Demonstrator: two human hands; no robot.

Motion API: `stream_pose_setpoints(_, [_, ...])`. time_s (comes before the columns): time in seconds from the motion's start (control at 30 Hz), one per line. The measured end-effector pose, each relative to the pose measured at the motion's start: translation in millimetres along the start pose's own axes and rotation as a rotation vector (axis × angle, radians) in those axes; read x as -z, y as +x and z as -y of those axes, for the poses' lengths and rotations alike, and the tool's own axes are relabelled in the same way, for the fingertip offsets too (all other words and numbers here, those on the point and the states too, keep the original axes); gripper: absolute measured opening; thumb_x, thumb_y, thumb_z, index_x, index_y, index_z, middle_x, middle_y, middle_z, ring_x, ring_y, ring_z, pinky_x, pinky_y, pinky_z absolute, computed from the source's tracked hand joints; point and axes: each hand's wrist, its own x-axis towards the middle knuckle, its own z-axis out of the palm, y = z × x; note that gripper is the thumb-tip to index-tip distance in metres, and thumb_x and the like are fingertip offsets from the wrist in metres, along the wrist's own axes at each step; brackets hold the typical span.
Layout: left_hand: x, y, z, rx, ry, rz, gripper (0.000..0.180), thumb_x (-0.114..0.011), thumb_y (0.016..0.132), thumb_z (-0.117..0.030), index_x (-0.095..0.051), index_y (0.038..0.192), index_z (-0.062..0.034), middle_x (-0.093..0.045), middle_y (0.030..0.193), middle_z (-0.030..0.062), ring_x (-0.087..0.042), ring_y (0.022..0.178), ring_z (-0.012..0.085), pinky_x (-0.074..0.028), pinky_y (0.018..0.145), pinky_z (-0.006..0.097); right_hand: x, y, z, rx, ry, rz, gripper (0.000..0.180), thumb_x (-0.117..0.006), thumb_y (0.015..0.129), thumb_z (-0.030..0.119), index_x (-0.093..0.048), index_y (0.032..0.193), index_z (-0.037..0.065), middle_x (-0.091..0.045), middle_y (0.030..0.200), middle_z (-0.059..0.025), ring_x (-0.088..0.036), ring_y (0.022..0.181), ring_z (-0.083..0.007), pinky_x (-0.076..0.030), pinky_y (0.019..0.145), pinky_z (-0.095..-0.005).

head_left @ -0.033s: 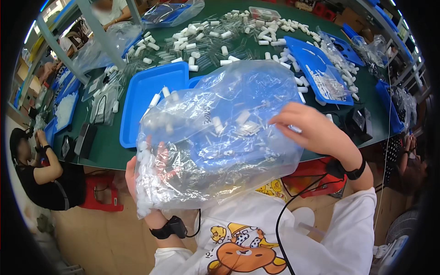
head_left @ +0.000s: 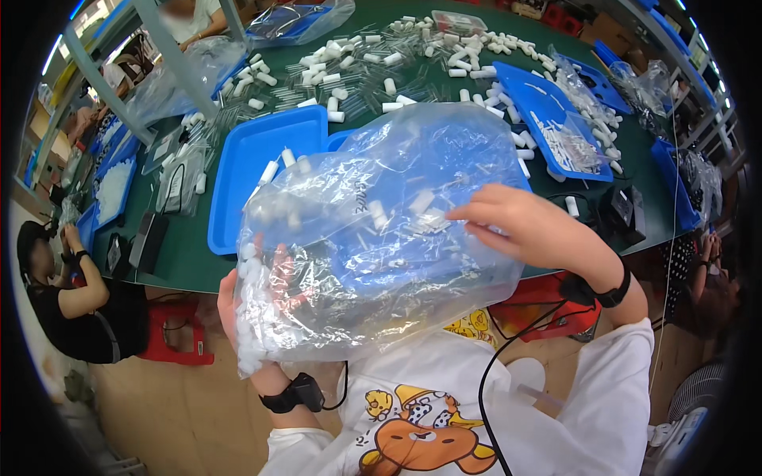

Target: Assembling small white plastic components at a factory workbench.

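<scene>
Clear bag (head_left: 373, 230) of small white parts is up in front of your chest, over the blue tray (head_left: 254, 170). Your right hand (head_left: 528, 226) pinches its top side; left hand (head_left: 238, 305) looks clamped underneath, mostly hidden behind plastic.

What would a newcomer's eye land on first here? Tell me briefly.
The big crumpled clear plastic bag of small white tubes, held up at centre by the left hand underneath and the right hand on top. Behind it lies a blue plastic tray on the green table strewn with white caps.
</scene>
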Motion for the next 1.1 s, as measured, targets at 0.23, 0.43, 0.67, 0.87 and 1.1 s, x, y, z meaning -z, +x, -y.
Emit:
stream_pose_setpoints(0.23, [-10, 0, 4, -0.027, 0.190, -0.094, 0.058, -0.037, 0.093, -0.032, -0.020, 0.147, -0.0166, -0.028, 0.146, 0.0194, -0.032, 0.132, 0.0383, -0.015, 0.103, 0.069, -24, 60, 15, -0.026, 0.053, 0.263, 0.039, -0.060, 0.088, 0.023, -0.051, 0.122, 0.006, -0.059, 0.082, -0.0133, -0.060, 0.076, -0.0281, -0.048, 0.068, -0.0376])
stream_pose_setpoints(0.43, [-18, 4, 14, -0.075, 0.196, -0.189, 0.057, -0.038, 0.092, -0.034, -0.026, 0.145, -0.0159, -0.037, 0.141, 0.0195, -0.041, 0.125, 0.0386, -0.022, 0.101, 0.069, -35, 80, 30, -0.212, 1.000, 0.292, 0.038, -0.058, 0.091, 0.019, -0.050, 0.122, -0.001, -0.065, 0.099, -0.0112, -0.063, 0.093, -0.0200, -0.051, 0.077, -0.0289])
stream_pose_setpoints(0.67, [-24, 6, 22, 0.001, 0.111, -0.125, 0.060, -0.041, 0.090, -0.032, -0.023, 0.145, -0.0171, -0.033, 0.141, 0.0205, -0.038, 0.126, 0.0367, -0.031, 0.098, 0.066, -56, 103, 42, -0.452, 1.338, 0.956, 0.043, -0.048, 0.095, 0.013, -0.035, 0.135, 0.001, -0.061, 0.109, -0.0143, -0.065, 0.092, -0.0219, -0.053, 0.081, -0.0330])
stream_pose_setpoints(0.87, [-17, 20, 39, -0.076, 0.170, -0.156, 0.054, -0.036, 0.094, -0.037, -0.032, 0.140, -0.0087, -0.043, 0.136, 0.0178, -0.048, 0.119, 0.0286, -0.042, 0.097, 0.039, -80, 131, 57, 0.135, 0.773, 0.729, 0.043, -0.066, 0.085, 0.020, -0.051, 0.124, 0.010, -0.061, 0.100, -0.0110, -0.063, 0.087, -0.0236, -0.051, 0.075, -0.0345])
stream_pose_setpoints(1.1, [-37, 27, 49, -0.116, 0.149, -0.101, 0.053, -0.031, 0.098, -0.037, -0.024, 0.145, -0.0131, -0.041, 0.136, 0.0101, -0.048, 0.119, 0.0250, -0.043, 0.096, 0.036, -86, 135, 60, 0.196, 0.452, 0.119, 0.070, -0.078, 0.072, 0.029, -0.045, 0.131, 0.010, -0.040, 0.128, -0.0160, -0.050, 0.111, -0.0307, -0.045, 0.091, -0.0398])
